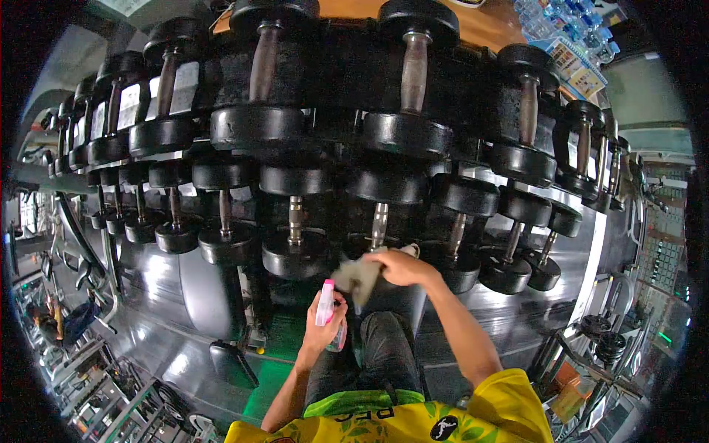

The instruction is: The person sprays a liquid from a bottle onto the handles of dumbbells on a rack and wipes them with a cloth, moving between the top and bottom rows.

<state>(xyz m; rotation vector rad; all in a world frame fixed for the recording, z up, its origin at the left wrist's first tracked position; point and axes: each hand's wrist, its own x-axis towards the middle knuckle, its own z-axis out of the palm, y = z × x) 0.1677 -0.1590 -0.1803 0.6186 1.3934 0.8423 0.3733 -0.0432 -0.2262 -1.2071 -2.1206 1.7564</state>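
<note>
My left hand [323, 331] is wrapped round a spray bottle [325, 306] with a white and pink trigger head, held upright above my lap. A pale greyish cloth [357, 279], blurred by motion, is gripped in my right hand [401, 266]. The cloth hangs against the front end of a black dumbbell [379, 221] on the lower row and hides much of that end. Just left of it lies another black dumbbell [295, 251] with a metal handle.
Two tiers of black dumbbells [261, 125] fill a rack across the view. Behind it are a wooden surface [487, 26], several plastic water bottles [569, 26] and a spiral notebook [577, 66]. A padded bench [210, 288] stands at left; weight plates [610, 347] sit at right.
</note>
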